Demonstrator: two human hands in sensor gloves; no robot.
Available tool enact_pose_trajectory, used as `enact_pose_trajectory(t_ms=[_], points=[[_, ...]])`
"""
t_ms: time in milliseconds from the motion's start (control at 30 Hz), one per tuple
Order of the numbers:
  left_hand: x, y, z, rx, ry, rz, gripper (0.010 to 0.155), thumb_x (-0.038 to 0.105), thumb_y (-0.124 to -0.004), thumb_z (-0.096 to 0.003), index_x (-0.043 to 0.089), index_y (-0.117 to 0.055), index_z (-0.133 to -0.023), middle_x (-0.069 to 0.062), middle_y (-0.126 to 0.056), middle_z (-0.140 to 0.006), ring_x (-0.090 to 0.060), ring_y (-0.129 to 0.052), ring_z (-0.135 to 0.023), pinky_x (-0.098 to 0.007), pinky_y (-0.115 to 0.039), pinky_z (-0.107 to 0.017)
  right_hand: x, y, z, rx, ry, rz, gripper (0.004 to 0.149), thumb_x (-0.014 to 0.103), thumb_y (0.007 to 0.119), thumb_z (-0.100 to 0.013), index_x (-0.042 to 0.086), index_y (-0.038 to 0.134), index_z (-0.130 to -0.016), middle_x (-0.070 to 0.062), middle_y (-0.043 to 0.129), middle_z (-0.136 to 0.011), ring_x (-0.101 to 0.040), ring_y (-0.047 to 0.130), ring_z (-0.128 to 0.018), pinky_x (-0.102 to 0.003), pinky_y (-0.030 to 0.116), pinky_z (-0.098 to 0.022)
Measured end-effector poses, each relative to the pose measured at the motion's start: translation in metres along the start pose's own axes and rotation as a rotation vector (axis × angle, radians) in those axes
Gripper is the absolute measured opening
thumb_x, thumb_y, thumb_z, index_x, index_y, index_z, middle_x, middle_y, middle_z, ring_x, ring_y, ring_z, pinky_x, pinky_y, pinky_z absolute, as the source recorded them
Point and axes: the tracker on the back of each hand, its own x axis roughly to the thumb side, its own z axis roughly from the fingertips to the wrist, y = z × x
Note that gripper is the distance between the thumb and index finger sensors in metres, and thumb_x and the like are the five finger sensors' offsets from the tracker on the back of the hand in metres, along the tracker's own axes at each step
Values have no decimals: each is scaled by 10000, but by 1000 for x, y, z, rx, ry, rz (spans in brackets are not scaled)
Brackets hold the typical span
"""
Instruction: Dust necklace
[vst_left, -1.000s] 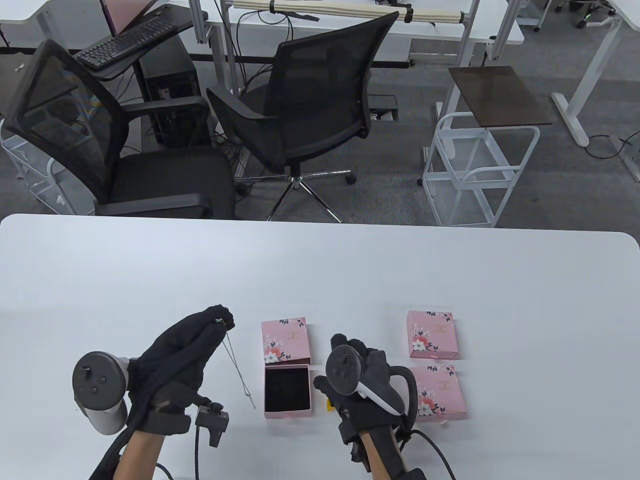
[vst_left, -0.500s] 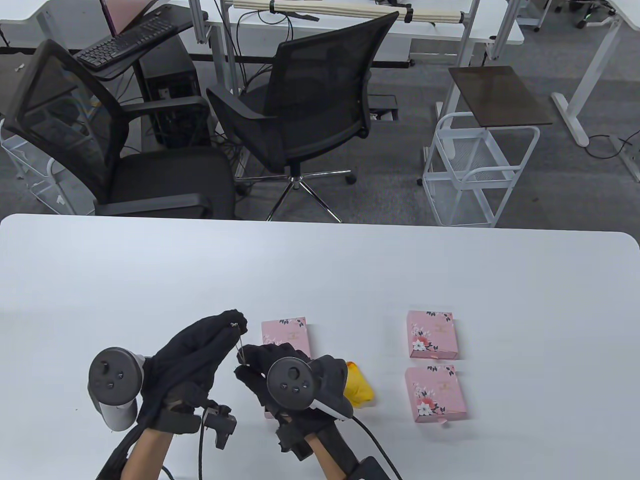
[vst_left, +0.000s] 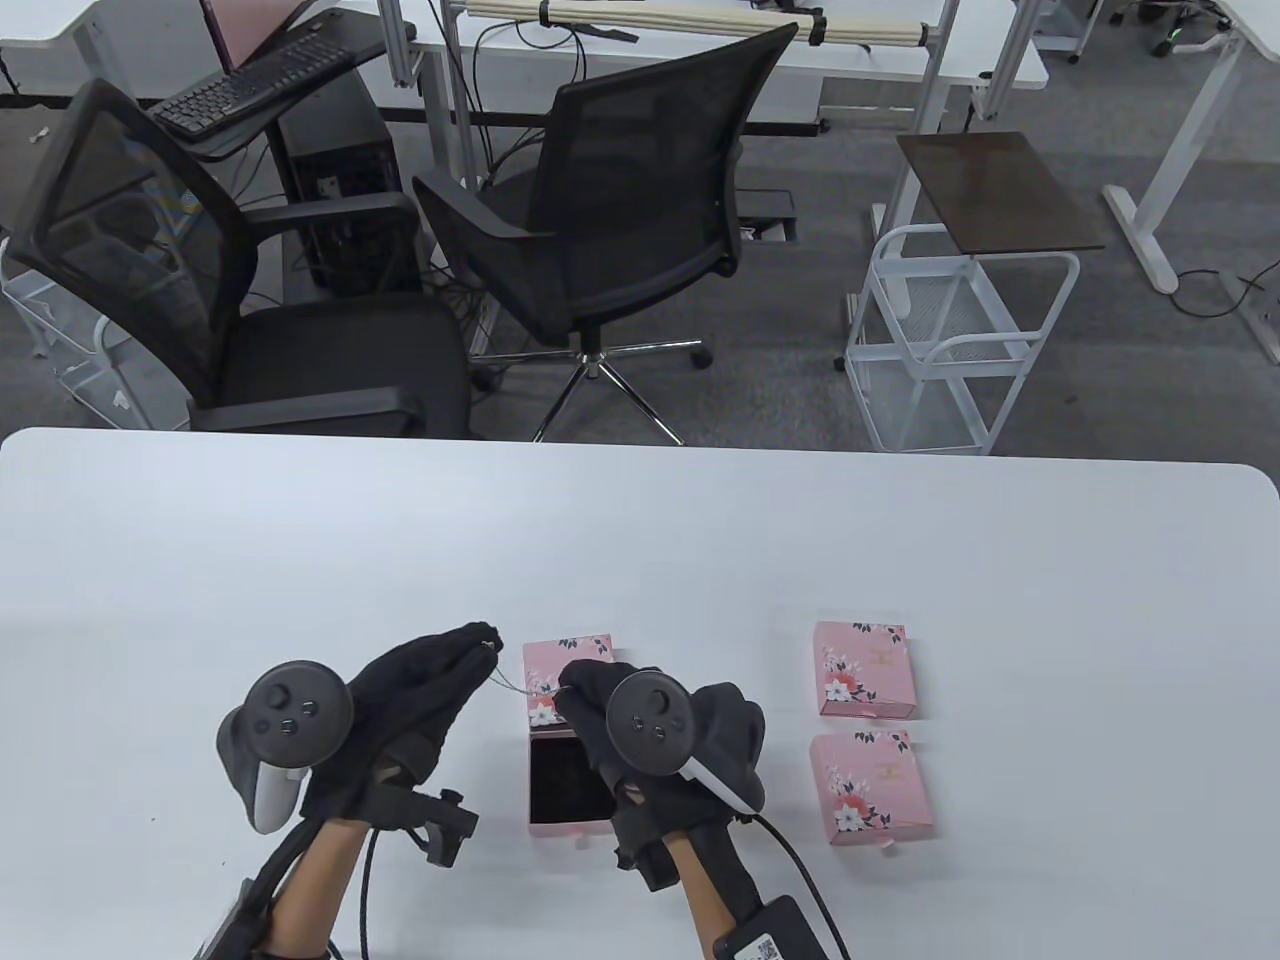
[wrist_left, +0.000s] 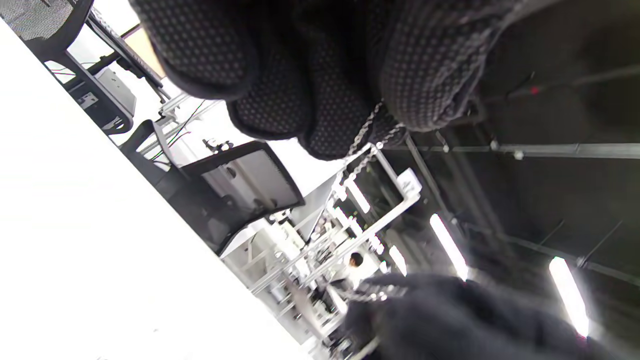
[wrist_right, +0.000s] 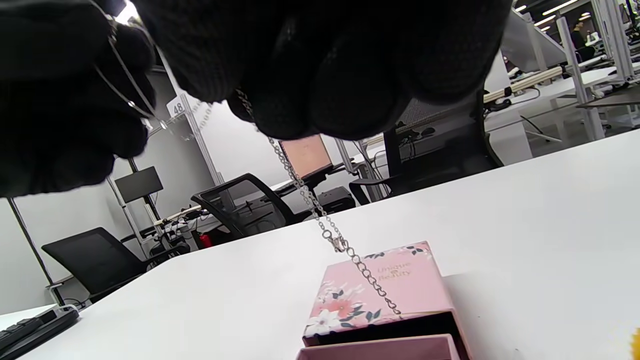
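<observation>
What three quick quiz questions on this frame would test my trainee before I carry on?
1. True or false: the necklace lies coiled in the open box.
2. How many closed pink boxes sit right of the right hand?
3. The left hand pinches the: a) chain b) lid c) cable.

Key: 1 false, it is held up between both hands; 2 two; 3 a.
</observation>
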Motion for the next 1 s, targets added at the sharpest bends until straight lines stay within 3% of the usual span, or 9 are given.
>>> enact_pose_trajectory(t_ms=[367,700,1000], points=[[-13,-59,-1,-215,24,-293,367,412,-883,-567,263,-929,-899,-21,-1018,-831,-255,-941,-766,-440,-829,-548,-5,18,-4,165,32,36,374,351,780,-642,146,787,-954,-132,907,-810,-359,919,-631,-519,761,-554],[-23,-85,3,-301,23,-436,369,397,-877,-571,265,-913,-914,-23,-1003,-855,-263,-923,-792,-447,-817,-566,-14,51,-10,309,91,138,374,342,774,-646,143,780,-963,-136,902,-823,-362,918,-640,-521,757,-559],[-23,-100,8,-325,-12,-579,379,405,-896,-556,289,-907,-916,-18,-959,-908,-277,-868,-855,-460,-784,-611,-17,68,-10,362,112,230,378,332,780,-644,139,777,-970,-139,901,-827,-366,913,-646,-521,756,-561]])
